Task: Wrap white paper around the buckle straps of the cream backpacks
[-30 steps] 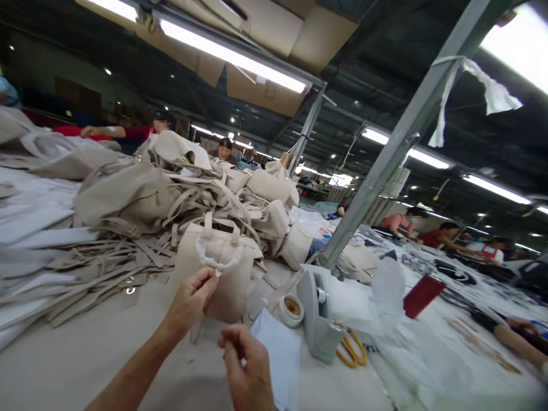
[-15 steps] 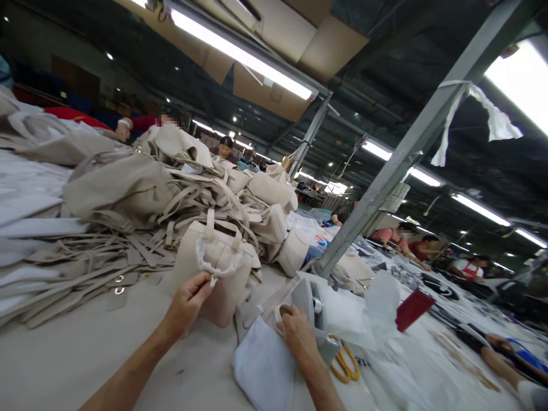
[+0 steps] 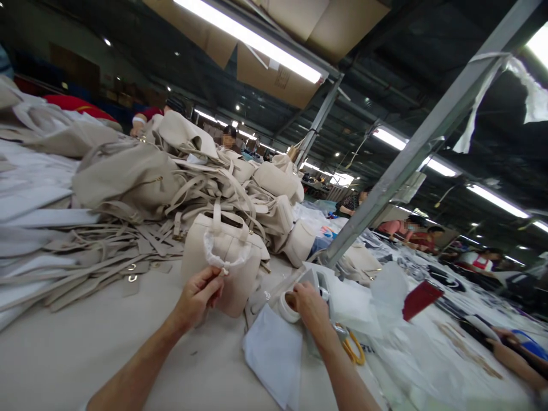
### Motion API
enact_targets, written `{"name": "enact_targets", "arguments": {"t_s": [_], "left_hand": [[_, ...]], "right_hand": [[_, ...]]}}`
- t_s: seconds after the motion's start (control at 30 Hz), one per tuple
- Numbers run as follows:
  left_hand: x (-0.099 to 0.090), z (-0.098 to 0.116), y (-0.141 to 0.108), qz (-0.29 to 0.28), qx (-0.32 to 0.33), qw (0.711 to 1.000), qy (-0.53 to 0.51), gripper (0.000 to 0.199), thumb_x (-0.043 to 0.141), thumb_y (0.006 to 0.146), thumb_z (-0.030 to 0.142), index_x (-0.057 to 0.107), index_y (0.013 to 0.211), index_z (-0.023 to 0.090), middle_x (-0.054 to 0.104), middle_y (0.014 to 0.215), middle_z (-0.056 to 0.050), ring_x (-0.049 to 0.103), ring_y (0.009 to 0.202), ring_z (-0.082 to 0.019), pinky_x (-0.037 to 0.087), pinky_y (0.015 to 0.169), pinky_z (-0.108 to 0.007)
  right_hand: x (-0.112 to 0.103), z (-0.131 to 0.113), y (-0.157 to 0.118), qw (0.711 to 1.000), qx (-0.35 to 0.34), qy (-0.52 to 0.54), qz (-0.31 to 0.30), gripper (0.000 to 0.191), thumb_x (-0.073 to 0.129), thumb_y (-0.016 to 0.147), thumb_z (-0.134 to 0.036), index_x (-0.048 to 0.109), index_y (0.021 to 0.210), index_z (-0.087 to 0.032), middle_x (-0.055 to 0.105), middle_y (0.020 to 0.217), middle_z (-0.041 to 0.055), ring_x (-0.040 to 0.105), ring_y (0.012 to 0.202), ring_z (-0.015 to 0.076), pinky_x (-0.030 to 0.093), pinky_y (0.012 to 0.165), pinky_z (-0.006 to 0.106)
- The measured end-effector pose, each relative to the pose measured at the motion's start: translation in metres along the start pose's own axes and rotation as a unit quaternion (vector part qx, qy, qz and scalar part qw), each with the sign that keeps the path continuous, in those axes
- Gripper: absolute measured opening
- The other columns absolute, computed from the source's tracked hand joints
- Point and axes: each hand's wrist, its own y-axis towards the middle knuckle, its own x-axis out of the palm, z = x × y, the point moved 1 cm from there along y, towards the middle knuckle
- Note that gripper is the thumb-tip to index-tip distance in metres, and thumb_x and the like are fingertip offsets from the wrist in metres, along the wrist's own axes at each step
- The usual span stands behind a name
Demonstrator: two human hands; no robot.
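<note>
A small beige handbag [image 3: 233, 297] stands upright on the table, its two handles raised. White wrapping covers a loop on its front. My left hand [image 3: 200, 297] pinches the lower end of that wrapped loop, beside a small light-coloured tip. My right hand [image 3: 309, 305] is closed at the grey tape dispenser [image 3: 321, 279], next to a white roll [image 3: 287, 307]; what its fingertips hold is too small to make out. A pale bluish-white sheet [image 3: 274, 351] lies below the roll.
Beige bags [image 3: 128, 177] are heaped behind, with straps [image 3: 98, 265] at the left. Yellow-handled scissors [image 3: 354, 348], clear plastic and a red object [image 3: 422, 299] lie to the right. A metal post [image 3: 385, 177] rises behind the dispenser. Other people work farther back and at the right.
My right hand has moved from the white roll up to the dispenser. My left hand still pinches the wrapped loop. The whole view has shifted slightly.
</note>
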Motion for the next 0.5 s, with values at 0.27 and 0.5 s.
{"name": "enact_targets", "arguments": {"t_s": [0.27, 0.5], "left_hand": [[0.004, -0.002, -0.001, -0.002, 0.000, 1.000, -0.012, 0.033, 0.066, 0.077, 0.048, 0.062, 0.083, 0.016, 0.049, 0.054, 0.007, 0.043, 0.043, -0.008, 0.031, 0.041, -0.021], [0.003, -0.004, -0.003, 0.004, 0.003, 1.000, -0.020, 0.033, 0.067, 0.077, 0.048, 0.060, 0.081, 0.016, 0.050, 0.055, 0.006, 0.044, 0.044, -0.008, 0.033, 0.042, -0.020]], "right_hand": [[0.053, -0.020, -0.109, 0.993, -0.023, 0.033, 0.114, 0.033, 0.053, 0.094, -0.038, 0.069, 0.112, -0.015, 0.066, 0.119, 0.0172, 0.063, 0.105, 0.0314, 0.048, 0.089, 0.040], [0.036, -0.056, -0.088, 0.988, 0.001, 0.096, 0.123, 0.032, 0.054, 0.094, -0.045, 0.072, 0.094, -0.018, 0.068, 0.094, 0.0127, 0.065, 0.090, 0.0297, 0.049, 0.080, 0.040]]}}
